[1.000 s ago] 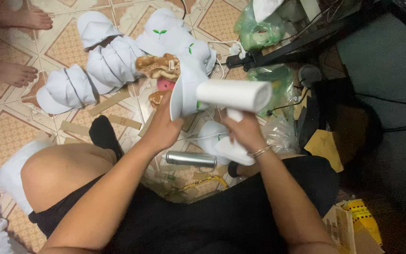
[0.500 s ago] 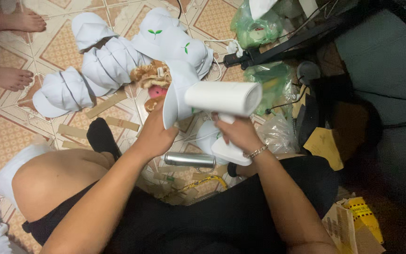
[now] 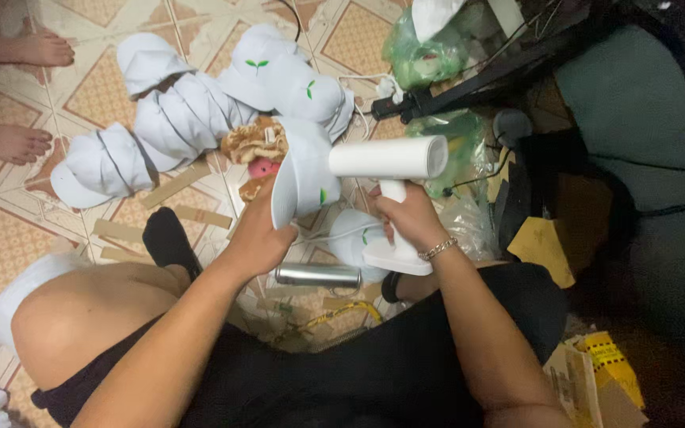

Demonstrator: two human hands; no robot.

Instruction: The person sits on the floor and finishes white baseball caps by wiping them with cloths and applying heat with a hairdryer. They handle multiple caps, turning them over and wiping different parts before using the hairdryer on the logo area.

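Observation:
My left hand [image 3: 257, 231] holds up a white cap [image 3: 304, 173] with a small green leaf mark, its brim toward me. My right hand [image 3: 411, 219] grips the handle of a white handheld steamer [image 3: 388, 158], whose barrel points at the cap's crown. The steamer's nozzle nearly touches the cap. A bracelet sits on my right wrist. Another white cap [image 3: 354, 236] lies on the floor under the steamer.
A row of stacked white caps [image 3: 176, 119] lies on the tiled floor ahead, beside a small plush toy [image 3: 257, 144]. A metal cylinder [image 3: 317, 275] rests by my lap. Cardboard strips, green plastic bags [image 3: 426, 55], a black stand and another person's bare feet [image 3: 17, 95] surround me.
Both hands, the cap and the steamer have shifted slightly left and down in view; the grip on each is unchanged.

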